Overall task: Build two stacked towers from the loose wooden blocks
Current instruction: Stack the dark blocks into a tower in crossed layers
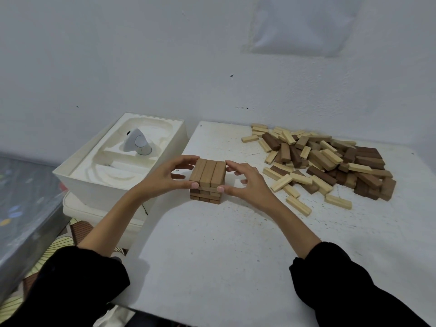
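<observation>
Together, left hand [162, 180] and right hand [247, 182] pinch the tower [207, 175] at its top layer, thumbs in front, curled fingers behind. Blocks [330, 161] lie heaped to its right.

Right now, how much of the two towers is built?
Done: one short tower stands on the table, a few crossed layers high. In hand: the left hand and right hand pinch its top row of three blocks, seemingly squaring it. Left: most blocks lie in the loose pile, and no second tower has been started.
</observation>
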